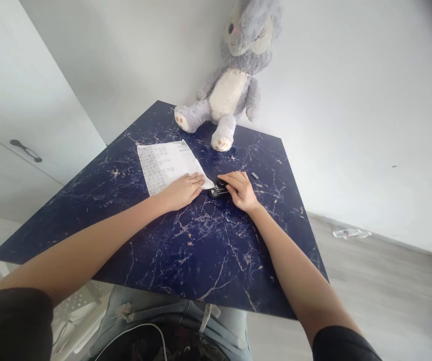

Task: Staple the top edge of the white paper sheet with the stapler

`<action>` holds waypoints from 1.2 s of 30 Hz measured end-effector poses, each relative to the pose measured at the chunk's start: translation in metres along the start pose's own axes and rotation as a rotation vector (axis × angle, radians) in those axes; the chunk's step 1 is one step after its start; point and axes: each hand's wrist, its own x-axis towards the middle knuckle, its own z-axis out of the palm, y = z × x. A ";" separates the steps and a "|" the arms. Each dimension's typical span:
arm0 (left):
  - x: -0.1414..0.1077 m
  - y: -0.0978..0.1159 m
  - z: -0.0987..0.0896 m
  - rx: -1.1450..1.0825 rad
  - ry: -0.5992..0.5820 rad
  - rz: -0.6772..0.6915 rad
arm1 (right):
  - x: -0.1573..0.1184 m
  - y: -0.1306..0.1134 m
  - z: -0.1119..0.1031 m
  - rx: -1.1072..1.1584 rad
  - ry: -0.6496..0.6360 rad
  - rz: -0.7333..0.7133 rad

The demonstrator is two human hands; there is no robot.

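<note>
A printed sheet of paper (167, 163) lies on the dark blue marbled table (201, 250). My left hand (186, 190) rests flat on its near right part, fingers stretched out. The paper's right corner lifts a little and meets the front end of a black stapler (219, 189). My right hand (242, 190) grips the stapler from the right, fingers over its top; part of the stapler is hidden under them. Whether the corner sits inside the stapler's jaws is hard to make out. Just beyond my right hand lies a small grey strip (254, 176), perhaps staples.
A large grey plush toy (231, 90) sits at the table's far edge against the wall. To the left is a white cabinet with a dark handle (26, 150). A clear plastic item (351, 233) lies on the floor at right.
</note>
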 end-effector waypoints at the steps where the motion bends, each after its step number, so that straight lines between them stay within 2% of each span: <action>1: 0.000 0.000 -0.002 -0.017 0.003 0.001 | 0.000 0.000 0.000 0.010 0.008 -0.008; 11: -0.002 0.011 -0.002 0.062 -0.046 0.103 | 0.002 -0.004 -0.001 0.051 0.019 0.043; 18: -0.004 0.005 -0.008 0.139 -0.078 0.108 | 0.001 0.000 -0.004 0.130 0.176 0.065; 24: 0.000 0.018 -0.005 0.172 -0.092 0.084 | 0.001 -0.001 -0.003 0.131 0.087 0.035; 29: 0.005 0.024 -0.002 0.111 -0.107 0.101 | 0.003 -0.006 -0.002 0.133 0.040 -0.017; 34: 0.003 0.003 -0.013 -0.003 -0.104 0.157 | 0.005 -0.009 -0.002 0.120 0.017 -0.035; 36: 0.000 -0.010 -0.019 -0.016 -0.155 0.200 | 0.005 -0.010 -0.002 0.117 0.006 -0.019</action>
